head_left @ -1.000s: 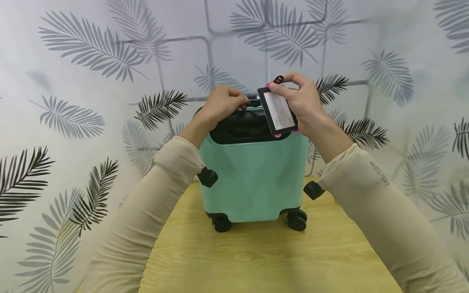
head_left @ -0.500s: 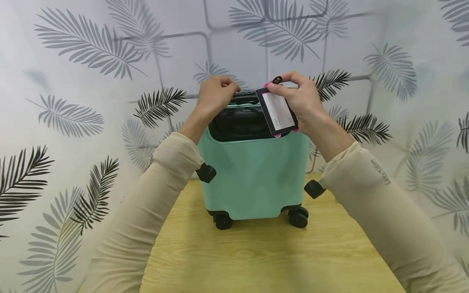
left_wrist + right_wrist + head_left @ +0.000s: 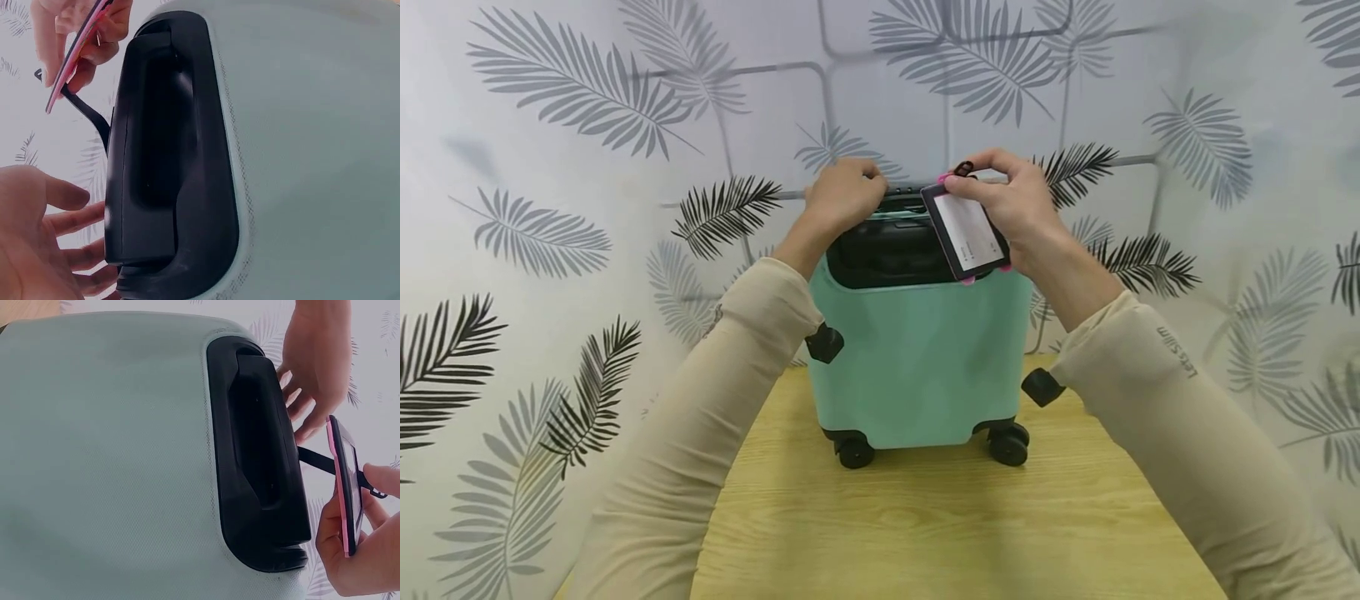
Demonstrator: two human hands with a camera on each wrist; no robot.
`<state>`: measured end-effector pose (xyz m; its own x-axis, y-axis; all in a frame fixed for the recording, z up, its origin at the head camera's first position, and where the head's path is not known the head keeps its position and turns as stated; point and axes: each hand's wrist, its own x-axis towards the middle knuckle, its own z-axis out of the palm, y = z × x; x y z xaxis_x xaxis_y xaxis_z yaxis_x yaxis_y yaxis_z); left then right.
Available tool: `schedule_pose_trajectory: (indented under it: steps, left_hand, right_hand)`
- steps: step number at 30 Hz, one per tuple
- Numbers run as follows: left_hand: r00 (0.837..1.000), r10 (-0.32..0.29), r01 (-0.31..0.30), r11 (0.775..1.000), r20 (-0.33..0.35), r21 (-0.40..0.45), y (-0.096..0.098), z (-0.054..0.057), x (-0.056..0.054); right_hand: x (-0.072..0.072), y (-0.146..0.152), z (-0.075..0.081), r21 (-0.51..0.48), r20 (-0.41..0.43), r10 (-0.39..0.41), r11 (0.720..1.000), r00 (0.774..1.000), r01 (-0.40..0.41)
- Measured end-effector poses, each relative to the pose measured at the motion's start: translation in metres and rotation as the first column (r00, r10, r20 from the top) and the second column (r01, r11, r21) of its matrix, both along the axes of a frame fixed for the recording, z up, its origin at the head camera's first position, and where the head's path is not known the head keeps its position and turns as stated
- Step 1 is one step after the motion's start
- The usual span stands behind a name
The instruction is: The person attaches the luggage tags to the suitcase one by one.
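A mint-green suitcase (image 3: 917, 358) with a black top handle panel (image 3: 134, 237) stands upright on its wheels. My right hand (image 3: 1022, 204) pinches a luggage tag (image 3: 968, 235) by its upper edge, above the suitcase's right side. Dark-framed with pink edges, the tag has a white printed card. Its black strap (image 3: 315, 459) runs from the tag to the top of the suitcase, the buckle end standing out by my right fingers. My left hand (image 3: 846, 196) is at the top left of the suitcase; in the left wrist view its spread fingers touch the top edge, their tips partly hidden.
The suitcase stands on a yellow wood-grain table (image 3: 887, 533). Close behind it hangs a pale backdrop (image 3: 587, 275) with grey and black leaf prints. Black wheels (image 3: 1009, 446) show at its lower corners. Dark wrist-worn blocks (image 3: 825, 343) hang under both sleeves.
My left hand has let go of the black strap near the suitcase top and moved left, then settled down onto the top edge. My right hand keeps the tag almost still.
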<state>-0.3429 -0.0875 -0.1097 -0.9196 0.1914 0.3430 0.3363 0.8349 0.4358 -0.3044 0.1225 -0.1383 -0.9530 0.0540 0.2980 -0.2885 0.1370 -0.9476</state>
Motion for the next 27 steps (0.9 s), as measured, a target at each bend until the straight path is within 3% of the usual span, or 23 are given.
schedule_pose_trajectory:
  steps: [6, 9, 19, 27]
  left_hand:
    - [1.000, 0.011, -0.008, 0.990, 0.022, -0.143, 0.006, -0.003, -0.003]
    - [0.999, 0.024, -0.018, 0.985, 0.033, -0.173, 0.006, -0.006, -0.006]
    - [0.998, 0.012, -0.005, 0.995, 0.064, -0.102, 0.004, -0.006, -0.011]
    - [1.000, 0.025, -0.023, 0.998, 0.015, -0.066, 0.006, -0.008, -0.009]
  right_hand:
    - [-0.002, 0.000, -0.002, 0.023, -0.014, 0.015, 1.000, 1.000, -0.015]
    - [-0.003, -0.001, -0.004, 0.030, -0.020, 0.025, 0.999, 0.999, -0.024]
    - [-0.003, -0.006, -0.006, 0.042, -0.015, 0.026, 0.999, 1.000, -0.025]
    - [-0.003, -0.008, -0.007, 0.068, -0.011, 0.016, 0.998, 1.000, -0.015]
